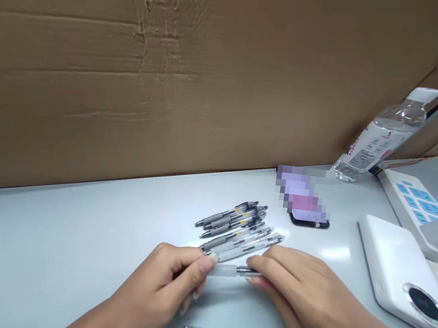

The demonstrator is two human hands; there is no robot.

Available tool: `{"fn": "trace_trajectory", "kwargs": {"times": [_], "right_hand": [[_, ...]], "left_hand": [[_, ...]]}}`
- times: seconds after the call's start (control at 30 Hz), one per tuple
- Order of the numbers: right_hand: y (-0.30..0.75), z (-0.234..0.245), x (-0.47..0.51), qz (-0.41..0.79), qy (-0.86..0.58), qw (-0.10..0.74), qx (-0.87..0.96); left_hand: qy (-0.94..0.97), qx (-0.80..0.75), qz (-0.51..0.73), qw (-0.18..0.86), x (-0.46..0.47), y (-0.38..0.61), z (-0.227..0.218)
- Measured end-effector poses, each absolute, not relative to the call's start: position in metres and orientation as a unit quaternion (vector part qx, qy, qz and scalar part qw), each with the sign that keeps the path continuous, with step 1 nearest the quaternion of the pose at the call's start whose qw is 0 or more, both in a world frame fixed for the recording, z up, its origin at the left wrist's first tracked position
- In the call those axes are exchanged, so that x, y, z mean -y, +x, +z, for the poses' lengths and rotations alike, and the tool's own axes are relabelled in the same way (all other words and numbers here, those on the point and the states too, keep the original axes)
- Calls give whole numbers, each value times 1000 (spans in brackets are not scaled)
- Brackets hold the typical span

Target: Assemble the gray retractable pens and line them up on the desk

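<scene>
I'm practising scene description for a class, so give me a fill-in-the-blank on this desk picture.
1. The left hand and right hand together hold one ____.
2. Behind the table stands a brown sheet of ____.
3. The clear plastic water bottle has a ____ cap.

Missing words: pen; cardboard; white.
</scene>
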State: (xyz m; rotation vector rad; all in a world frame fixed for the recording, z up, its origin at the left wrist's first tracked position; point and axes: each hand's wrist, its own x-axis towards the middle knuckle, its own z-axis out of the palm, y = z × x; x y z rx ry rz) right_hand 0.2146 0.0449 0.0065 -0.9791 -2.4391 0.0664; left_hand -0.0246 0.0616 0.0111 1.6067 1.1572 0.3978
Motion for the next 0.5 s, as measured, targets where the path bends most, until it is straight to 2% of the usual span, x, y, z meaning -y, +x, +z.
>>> {"fn": "trace_trajectory", "kwargs": {"times": [0.1,0.17,0.23,0.37,0.43,0.5], "right_hand": [[214,5,-43,-20,-338,261,904],[214,6,-43,-30,-329,265,906],[214,9,-42,-5,-343,262,902],[214,14,-41,90,-389,236,886],[214,15,-41,112,-398,238,879],[215,14,-43,104,-398,243,879]], "left_hand": [[593,-511,133,608,-60,-21,10],[604,-510,132,598,-58,-20,10],[691,-482,185,507,-58,-22,8],[850,-303,332,274,-61,-30,0],[854,-295,347,250,-63,-32,-1],[827,-356,310,305,-63,-32,0]]}}
